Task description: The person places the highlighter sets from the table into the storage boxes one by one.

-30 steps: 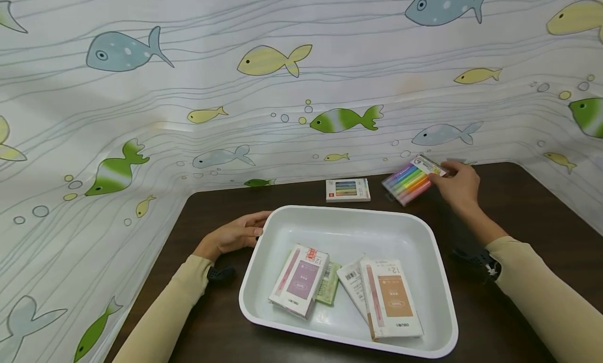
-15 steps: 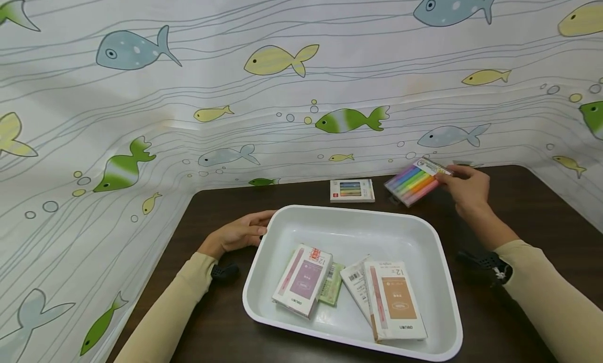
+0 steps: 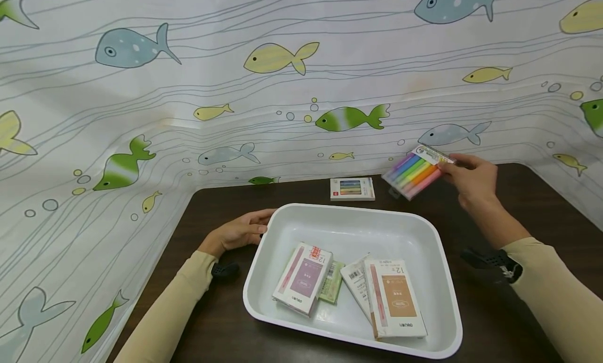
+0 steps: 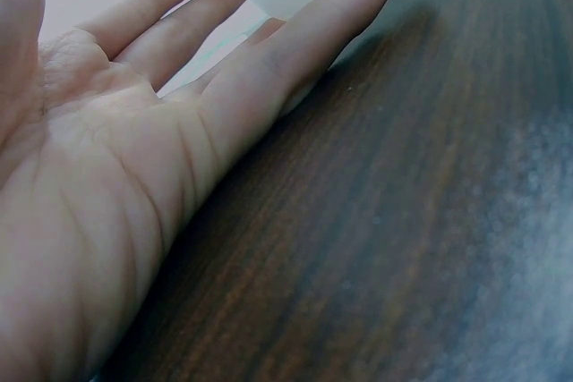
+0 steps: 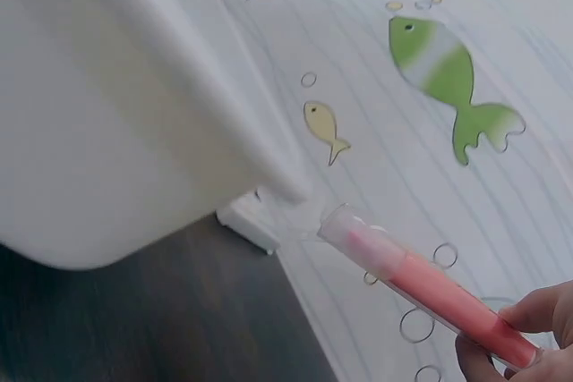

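Note:
My right hand (image 3: 476,180) pinches one end of a clear pack of rainbow highlighters (image 3: 416,172), lifted above the table's back right. Seen edge-on in the right wrist view, the same pack (image 5: 448,301) shows a pink marker, with a thumb and finger (image 5: 537,309) at its end. Against the left wall of a white tray (image 3: 358,215) rests my left hand (image 3: 237,231). Its fingers are fairly straight in the left wrist view (image 4: 304,51). Inside the tray lie a purple-labelled box (image 3: 303,279), a green packet (image 3: 332,283), a white box (image 3: 355,282) and an orange-labelled box (image 3: 395,300).
A flat white box with a window of coloured sticks (image 3: 352,189) lies behind the tray, near the back edge. The dark wooden table (image 3: 212,305) meets a fish-patterned curtain (image 3: 282,101) at the back and sides.
The highlighter pack has risen a little off the table with my right hand, which has shifted slightly to the right. My left hand stays at the tray, and the tray's contents look the same.

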A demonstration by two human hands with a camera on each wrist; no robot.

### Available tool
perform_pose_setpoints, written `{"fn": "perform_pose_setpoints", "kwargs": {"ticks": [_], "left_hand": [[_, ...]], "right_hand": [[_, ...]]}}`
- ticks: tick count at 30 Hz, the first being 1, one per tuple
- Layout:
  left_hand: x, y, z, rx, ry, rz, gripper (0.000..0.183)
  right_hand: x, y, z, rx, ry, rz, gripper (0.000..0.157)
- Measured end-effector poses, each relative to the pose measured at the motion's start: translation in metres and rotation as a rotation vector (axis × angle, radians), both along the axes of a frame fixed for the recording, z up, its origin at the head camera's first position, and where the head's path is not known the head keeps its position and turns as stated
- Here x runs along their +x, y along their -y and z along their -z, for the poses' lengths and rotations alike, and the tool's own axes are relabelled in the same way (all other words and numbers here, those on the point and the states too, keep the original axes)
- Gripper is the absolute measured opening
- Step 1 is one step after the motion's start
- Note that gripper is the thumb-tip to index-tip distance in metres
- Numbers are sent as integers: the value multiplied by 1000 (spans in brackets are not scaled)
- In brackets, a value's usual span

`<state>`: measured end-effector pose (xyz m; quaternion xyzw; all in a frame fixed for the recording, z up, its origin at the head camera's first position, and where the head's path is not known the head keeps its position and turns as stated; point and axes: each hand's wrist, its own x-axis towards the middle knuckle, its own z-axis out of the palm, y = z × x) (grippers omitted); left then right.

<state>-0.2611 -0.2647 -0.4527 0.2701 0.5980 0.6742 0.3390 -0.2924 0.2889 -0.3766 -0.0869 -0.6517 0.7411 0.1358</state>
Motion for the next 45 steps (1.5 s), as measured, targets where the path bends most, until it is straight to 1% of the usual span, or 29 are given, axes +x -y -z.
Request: {"fn": "perform_pose_setpoints", "kwargs": {"ticks": [3,7,12,17,19,23,27,30,34,37,39,42,45], "left_hand": [[1,0,0,0,8,-1,70],[2,-1,1,-6,12,15,73],[0,0,3,-13,11,11,73],[-2,0,2,-24,3,12,76],[-3,0,2,-25,0,16,76],[-4,1,1,-21,2,15,73],[-4,1,0,-20,0,14,73],[-4,1,0,-20,-4,15,75],[-6,2,2,-27,-2,7,76],[-6,2,3,-29,2,1,76],[-6,2,3,-28,4,0,76],[-4,2,2,-22,11,-5,77],[-3,3,1,-18,15,-8,76]], "right_hand": [[4,1,-5,-21,-8,-4,60],[11,2,-11,-55,-6,-5,62],[20,6,-20,-88,-31,-28,64],[30,13,-28,-117,-44,-62,57],[35,17,-31,-123,-42,-88,54],[43,27,-37,-125,-39,-164,53],[50,38,-38,-86,-19,-245,60],[55,47,-37,-62,16,-296,67],[62,56,-35,-79,53,-373,71],[68,63,-35,-97,69,-437,69],[71,67,-35,-94,78,-470,64],[76,74,-35,-99,95,-503,55],[81,81,-34,-61,119,-523,53]]}}
